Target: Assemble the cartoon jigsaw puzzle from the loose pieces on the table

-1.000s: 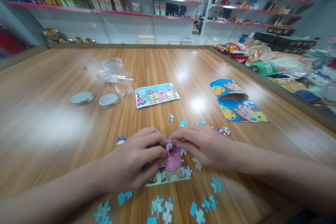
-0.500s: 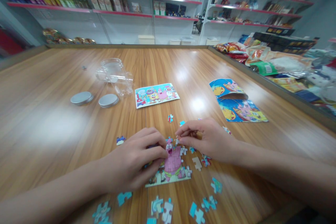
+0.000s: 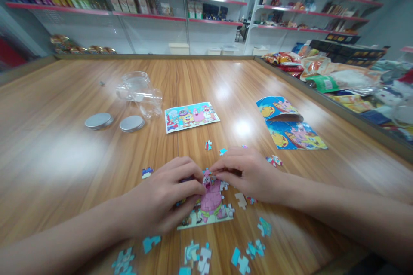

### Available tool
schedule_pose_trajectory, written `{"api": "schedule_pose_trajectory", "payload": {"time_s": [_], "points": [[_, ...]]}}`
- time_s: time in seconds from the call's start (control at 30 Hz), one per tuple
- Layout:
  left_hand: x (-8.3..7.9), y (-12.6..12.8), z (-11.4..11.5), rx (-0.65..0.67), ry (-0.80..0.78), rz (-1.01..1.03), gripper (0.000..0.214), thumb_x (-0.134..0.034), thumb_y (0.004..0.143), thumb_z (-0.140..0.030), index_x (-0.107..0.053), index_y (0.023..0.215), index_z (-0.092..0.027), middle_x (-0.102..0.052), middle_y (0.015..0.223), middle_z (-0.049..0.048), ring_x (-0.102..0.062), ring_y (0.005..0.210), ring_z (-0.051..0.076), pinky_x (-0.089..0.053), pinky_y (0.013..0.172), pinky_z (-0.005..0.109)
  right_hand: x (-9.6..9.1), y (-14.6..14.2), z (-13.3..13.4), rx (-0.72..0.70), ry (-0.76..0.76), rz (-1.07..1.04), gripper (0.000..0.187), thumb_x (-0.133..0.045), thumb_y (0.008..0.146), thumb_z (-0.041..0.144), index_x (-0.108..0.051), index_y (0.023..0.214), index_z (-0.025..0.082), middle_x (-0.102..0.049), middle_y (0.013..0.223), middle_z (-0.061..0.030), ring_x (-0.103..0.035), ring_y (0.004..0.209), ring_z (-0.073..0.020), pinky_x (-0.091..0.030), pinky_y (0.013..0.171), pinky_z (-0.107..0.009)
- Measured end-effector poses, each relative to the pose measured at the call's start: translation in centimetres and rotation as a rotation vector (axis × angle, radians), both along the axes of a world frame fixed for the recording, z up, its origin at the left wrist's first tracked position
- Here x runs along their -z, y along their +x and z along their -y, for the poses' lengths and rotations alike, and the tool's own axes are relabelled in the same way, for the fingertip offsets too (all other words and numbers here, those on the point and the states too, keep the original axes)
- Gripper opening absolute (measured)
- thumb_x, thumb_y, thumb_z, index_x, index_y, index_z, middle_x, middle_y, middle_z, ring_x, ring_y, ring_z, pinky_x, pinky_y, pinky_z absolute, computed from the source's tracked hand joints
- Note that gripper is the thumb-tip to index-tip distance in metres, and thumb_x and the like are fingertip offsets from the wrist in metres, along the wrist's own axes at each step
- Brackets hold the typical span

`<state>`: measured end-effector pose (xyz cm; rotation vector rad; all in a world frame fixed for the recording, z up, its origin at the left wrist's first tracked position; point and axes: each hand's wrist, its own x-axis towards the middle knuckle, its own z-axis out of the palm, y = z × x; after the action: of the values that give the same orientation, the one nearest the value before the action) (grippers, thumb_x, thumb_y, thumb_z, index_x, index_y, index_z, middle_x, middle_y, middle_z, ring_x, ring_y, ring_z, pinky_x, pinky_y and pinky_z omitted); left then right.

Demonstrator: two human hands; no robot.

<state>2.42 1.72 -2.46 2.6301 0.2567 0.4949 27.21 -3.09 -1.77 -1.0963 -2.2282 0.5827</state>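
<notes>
A partly assembled jigsaw with a pink cartoon starfish lies on the wooden table in front of me. My left hand lies on the jigsaw's left part, fingers curled and pressing down on it. My right hand has its fingertips pinched together at the top edge of the jigsaw, on a small piece that its fingers mostly hide. Loose blue pieces are scattered near the front edge, and a few more pieces lie just beyond my hands.
A printed reference picture lies mid-table. Two clear jars lie on their sides beside two metal lids. Two cartoon-printed sheets sit to the right. Snack packets pile up along the right edge; shop shelves stand behind.
My right hand lifted slightly off the jigsaw half a second ago and has come back down to its top edge. My left hand has stayed in place on the jigsaw.
</notes>
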Motion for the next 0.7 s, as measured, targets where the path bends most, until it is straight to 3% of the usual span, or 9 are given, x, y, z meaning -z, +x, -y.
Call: {"api": "schedule_pose_trajectory", "payload": {"time_s": [0.3,0.7], "points": [[0.1,0.1,0.1,0.000,-0.013,-0.031,0.017,-0.052,0.092,-0.007,-0.063,0.101,-0.017,-0.059,0.105,0.0090,-0.052,0.094,0.020,-0.045,0.083,0.036,0.4,0.0,-0.2,-0.011,0.049,0.007,0.013,-0.063,0.093,0.013,-0.074,0.098,0.017,-0.073,0.087,-0.0027,-0.063,0.080,-0.0132,-0.047,0.075,-0.027],[-0.1,0.1,0.0,0.005,-0.018,-0.027,0.017,-0.053,0.093,-0.007,-0.064,0.100,-0.018,-0.059,0.106,0.0084,-0.053,0.095,0.020,-0.044,0.083,0.035,-0.7,1.4,-0.4,0.013,0.069,0.068,0.019,-0.057,0.092,0.007,-0.074,0.099,0.014,-0.070,0.087,-0.0061,-0.060,0.082,-0.0150,-0.046,0.072,-0.028]]}}
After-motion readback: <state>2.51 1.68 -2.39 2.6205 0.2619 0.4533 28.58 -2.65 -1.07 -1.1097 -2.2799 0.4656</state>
